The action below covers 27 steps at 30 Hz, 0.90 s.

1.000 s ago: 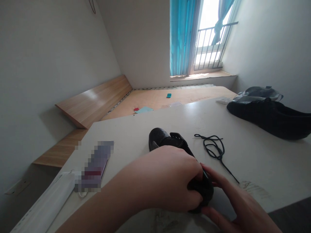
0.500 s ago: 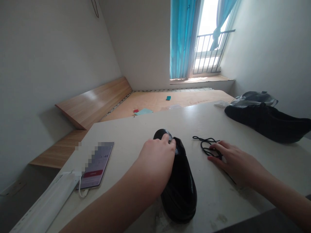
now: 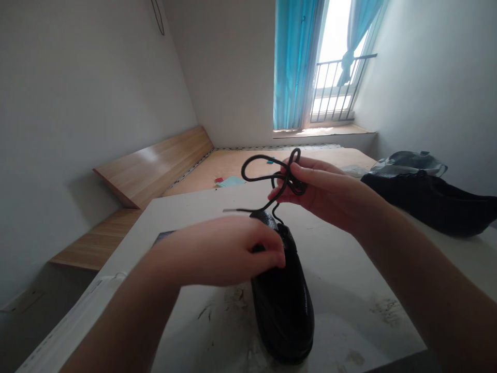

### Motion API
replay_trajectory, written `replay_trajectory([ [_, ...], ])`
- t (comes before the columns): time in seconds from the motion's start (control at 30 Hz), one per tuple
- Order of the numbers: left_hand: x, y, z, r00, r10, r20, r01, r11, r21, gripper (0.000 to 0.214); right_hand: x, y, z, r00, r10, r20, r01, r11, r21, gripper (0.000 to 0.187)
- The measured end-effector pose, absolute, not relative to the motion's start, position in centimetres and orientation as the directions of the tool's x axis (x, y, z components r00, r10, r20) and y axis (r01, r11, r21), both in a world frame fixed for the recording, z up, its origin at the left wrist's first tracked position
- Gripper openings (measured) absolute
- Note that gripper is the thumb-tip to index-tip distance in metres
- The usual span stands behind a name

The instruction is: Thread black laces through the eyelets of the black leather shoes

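Note:
My right hand [image 3: 322,191] is raised above the table, pinching a black shoelace [image 3: 274,177] that hangs in loops, with one tipped end pointing left. My left hand [image 3: 221,251] rests on a glossy black leather shoe [image 3: 283,311], its fingers curled over the shoe's upper near the top. The shoe lies on the pale table [image 3: 349,274] with its toe towards me. My left hand hides the shoe's opening and eyelets.
A second black shoe [image 3: 427,204] lies at the table's right side, with a grey bag [image 3: 407,163] behind it. A white mask [image 3: 73,324] lies along the left edge, and a phone [image 3: 163,237] is mostly hidden behind my left arm. Beyond the far edge is a wooden bed frame [image 3: 151,166].
My right hand has lifted the shoelace off the table. The shoe now lies flat, and my left hand has stayed on it. My forearm has moved over the phone.

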<state>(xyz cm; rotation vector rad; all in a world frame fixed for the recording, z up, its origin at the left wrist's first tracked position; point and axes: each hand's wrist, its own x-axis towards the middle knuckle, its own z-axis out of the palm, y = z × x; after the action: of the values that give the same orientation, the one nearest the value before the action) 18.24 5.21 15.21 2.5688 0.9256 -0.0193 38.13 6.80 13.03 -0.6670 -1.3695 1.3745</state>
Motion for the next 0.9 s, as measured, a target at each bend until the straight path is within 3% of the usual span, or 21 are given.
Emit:
replay_trajectory([
  [0.07, 16.7, 6.4, 16.1, 0.691, 0.720, 0.072, 0.599, -0.624, 0.502, 0.031, 37.1, 7.6, 12.7, -0.368, 0.886, 0.282, -0.410, 0.117, -0.905, 0.011],
  [0.13, 15.7, 7.5, 16.3, 0.495, 0.825, 0.272, 0.621, -0.555, 0.553, 0.030, 36.7, 8.3, 11.7, -0.408, 0.868, 0.285, -0.492, 0.054, -0.869, 0.010],
  [0.2, 15.6, 8.4, 15.9, 0.444, 0.822, 0.356, 0.604, -0.568, 0.559, 0.029, 36.7, 8.7, 10.6, -0.454, 0.852, 0.259, -0.527, -0.022, -0.850, 0.008],
  [0.33, 17.4, 9.6, 13.7, 0.751, 0.639, 0.168, 0.430, -0.666, 0.610, 0.042, 37.4, 8.6, 9.4, -0.483, 0.856, 0.181, -0.576, -0.155, -0.803, 0.010],
  [0.43, 19.1, 10.2, 12.2, 0.801, 0.599, -0.014, 0.375, -0.483, 0.791, 0.027, 38.1, 8.7, 9.5, -0.403, 0.912, 0.075, -0.644, -0.224, -0.731, 0.008],
  [0.53, 19.1, 11.1, 11.8, 0.651, 0.757, 0.062, 0.234, -0.278, 0.932, 0.023, 39.1, 9.5, 9.4, -0.385, 0.923, 0.023, -0.706, -0.278, -0.651, 0.015],
  [0.6, 18.3, 11.8, 12.3, 0.503, 0.855, 0.128, -0.003, -0.146, 0.989, 0.018, 40.0, 10.3, 8.9, -0.436, 0.900, -0.006, -0.664, -0.326, -0.673, 0.022],
  [0.7, 16.7, 12.6, 13.7, 0.412, 0.905, 0.103, -0.328, 0.042, 0.944, 0.020, 41.4, 11.5, 8.1, -0.519, 0.848, -0.109, -0.492, -0.401, -0.773, 0.029],
  [0.8, 15.0, 13.2, 15.0, 0.337, 0.938, 0.086, -0.471, 0.089, 0.877, 0.023, 42.6, 12.2, 7.6, -0.530, 0.827, -0.187, -0.417, -0.445, -0.793, 0.021],
  [0.9, 13.0, 13.7, 15.4, 0.182, 0.976, 0.117, -0.520, -0.006, 0.854, 0.023, 44.1, 12.8, 7.4, -0.431, 0.887, -0.167, -0.489, -0.385, -0.783, 0.019],
])
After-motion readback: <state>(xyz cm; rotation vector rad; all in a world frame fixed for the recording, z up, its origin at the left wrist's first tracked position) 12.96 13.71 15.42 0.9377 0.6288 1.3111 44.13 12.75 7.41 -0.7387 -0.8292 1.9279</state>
